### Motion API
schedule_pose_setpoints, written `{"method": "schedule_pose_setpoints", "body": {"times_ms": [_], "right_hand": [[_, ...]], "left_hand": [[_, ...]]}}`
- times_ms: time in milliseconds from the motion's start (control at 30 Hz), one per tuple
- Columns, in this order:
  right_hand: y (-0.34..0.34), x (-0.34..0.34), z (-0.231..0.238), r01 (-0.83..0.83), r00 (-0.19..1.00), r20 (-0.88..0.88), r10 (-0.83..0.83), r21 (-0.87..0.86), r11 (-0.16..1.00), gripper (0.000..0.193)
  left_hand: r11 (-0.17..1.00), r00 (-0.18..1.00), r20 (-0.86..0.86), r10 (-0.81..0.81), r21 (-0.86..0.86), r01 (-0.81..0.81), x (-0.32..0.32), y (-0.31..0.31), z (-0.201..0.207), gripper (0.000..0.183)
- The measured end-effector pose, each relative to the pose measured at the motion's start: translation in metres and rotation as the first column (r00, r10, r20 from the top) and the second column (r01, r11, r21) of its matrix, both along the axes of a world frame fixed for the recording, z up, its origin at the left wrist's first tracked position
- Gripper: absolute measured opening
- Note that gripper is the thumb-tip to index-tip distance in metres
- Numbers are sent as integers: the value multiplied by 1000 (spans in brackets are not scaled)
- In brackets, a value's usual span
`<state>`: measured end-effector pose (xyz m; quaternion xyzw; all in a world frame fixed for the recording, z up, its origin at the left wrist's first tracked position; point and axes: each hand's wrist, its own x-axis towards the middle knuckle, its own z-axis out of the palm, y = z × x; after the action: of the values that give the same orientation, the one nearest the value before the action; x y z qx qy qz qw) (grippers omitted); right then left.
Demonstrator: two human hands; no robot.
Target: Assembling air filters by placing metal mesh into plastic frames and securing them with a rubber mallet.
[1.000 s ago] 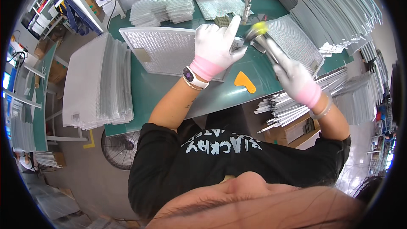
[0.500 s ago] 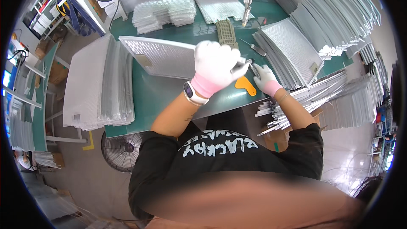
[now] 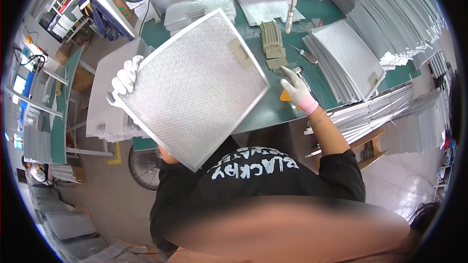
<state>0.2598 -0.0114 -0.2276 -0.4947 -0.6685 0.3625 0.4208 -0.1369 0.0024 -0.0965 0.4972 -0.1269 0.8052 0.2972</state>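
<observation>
L hand (image 3: pixel 126 75): fingers clamped on L edge of panel (image 3: pixel 192 90)
Panel: held up, tilted, R of L hand, mesh face showing, tab nr far corner
R hand (image 3: pixel 296 90): fingers apart, seemingly empty; metal tool (image 3: pixel 298 71) just beside, contact can't tell
Scraper (image 3: pixel 285 96): beside R thumb, partly hidden
Stack (image 3: pixel 114 63): behind L hand
Panel step: prob. one-handed lift/turn, R hand free
Panel's next move: likely calls for firm edge grip, R hand's support if it swings, corners kept off stack

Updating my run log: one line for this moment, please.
White-gloved left hand: gripping rectangular silver mesh panel | white-gloved right hand: open, near tan ridged strip
</observation>
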Motion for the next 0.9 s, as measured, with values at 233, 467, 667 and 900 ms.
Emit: {"method": "schedule_pose_setpoints", "body": {"times_ms": [233,467,667,900], "right_hand": [[-29,48,-4,300,819,412,-398,284,911,43],[-73,83,-26,338,402,863,-306,171,926,46],[-123,63,10,299,931,253,-264,-115,947,57],[-155,53,3,54,791,612,-6,-61,997,61]], "left_hand": [[948,949,197,-245,-157,277,28,-3,-69,51],[835,926,357,-122,-467,290,-9,6,-168,56],[804,896,428,-120,-487,341,-14,-1,-184,59],[799,881,454,-133,-476,367,-13,-2,-183,55]]}}
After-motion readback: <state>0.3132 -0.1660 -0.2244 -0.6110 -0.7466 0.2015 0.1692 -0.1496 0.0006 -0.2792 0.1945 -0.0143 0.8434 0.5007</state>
